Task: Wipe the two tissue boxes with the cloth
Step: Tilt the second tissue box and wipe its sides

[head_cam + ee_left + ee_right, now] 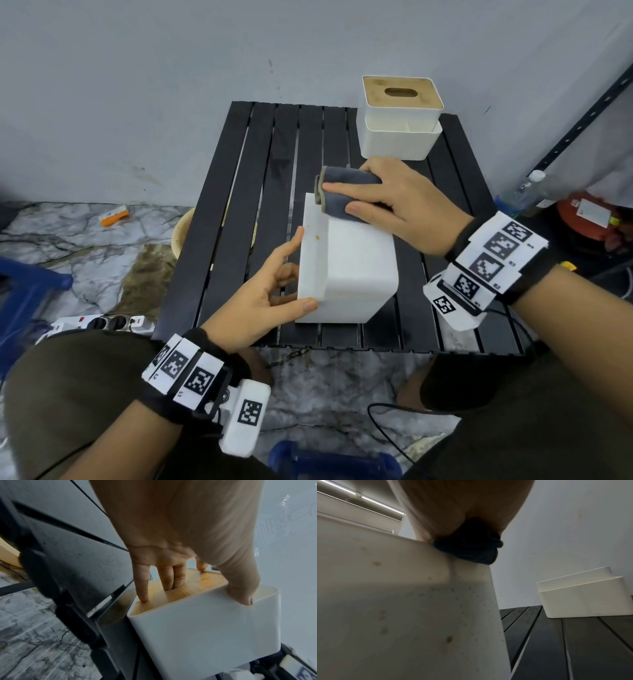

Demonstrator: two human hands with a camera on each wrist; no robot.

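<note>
1. Your left hand (270,291) steadies the near white plastic tissue box (356,274), which lies on its side on the black slatted counter (239,192). The thumb lies along its upper near edge and the fingers press its wooden lid face (180,592). Keep that brace firm so the box cannot slide.
2. Your right hand (394,205) has its grip closed around the folded dark grey cloth (346,192), pressed on the box's far upper edge. Draw it toward you in overlapping strokes.
3. Brownish specks (448,639) dot the right side wall, so turn the cloth onto that face too.
4. The second white tissue box with a wooden lid (400,120) stands upright at the far right of the counter, apart from both hands.
</note>
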